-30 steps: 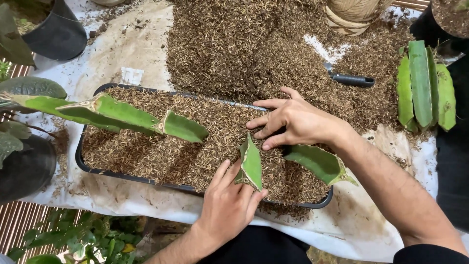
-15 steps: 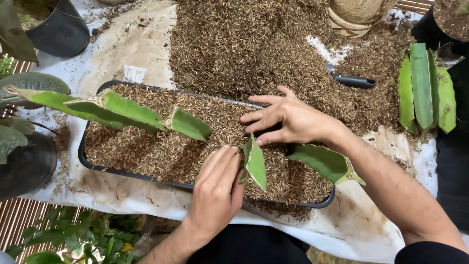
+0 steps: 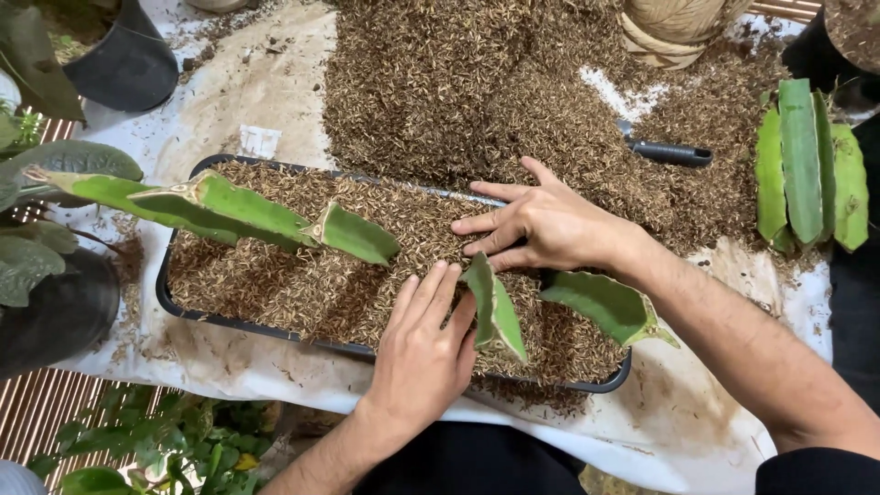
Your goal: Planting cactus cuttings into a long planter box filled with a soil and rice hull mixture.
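Cactus cutting stands in the husk-filled black tray. Left hand and right hand lie flat, fingers open, pressing husks beside it. Three cuttings wait unplanted.

Smooth, waxy green cactus cutting stands in coarse, dry brown husk mix filling a matt black plastic rectangular tray; beneath the tray lies a stained, wrinkled white cloth sheet
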